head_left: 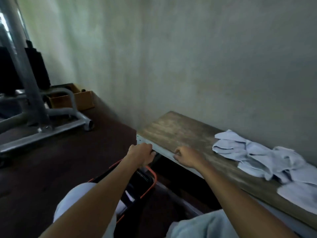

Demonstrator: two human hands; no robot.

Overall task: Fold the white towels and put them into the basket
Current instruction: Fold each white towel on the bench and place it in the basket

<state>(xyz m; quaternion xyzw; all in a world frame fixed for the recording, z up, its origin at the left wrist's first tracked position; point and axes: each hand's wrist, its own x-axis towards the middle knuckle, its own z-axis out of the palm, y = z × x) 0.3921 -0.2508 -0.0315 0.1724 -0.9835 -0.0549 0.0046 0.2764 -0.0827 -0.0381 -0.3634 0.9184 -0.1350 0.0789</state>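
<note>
L hand point(140, 154) curled at table point(171, 133) edge (grip unclear); R hand point(186, 156) fisted, resting on it.

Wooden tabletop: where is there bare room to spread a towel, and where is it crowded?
Free: the left stretch of the worn wooden tabletop, bordered by its left end, the grey wall and the heap of crumpled white towels. The left hand and right hand sit at its front edge. Crowded: the right part, under the towels.

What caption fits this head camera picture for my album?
Left hand and right hand by the edge of the worn wooden table; crumpled white towels wait unfolded, black orange-rimmed basket below.
</note>
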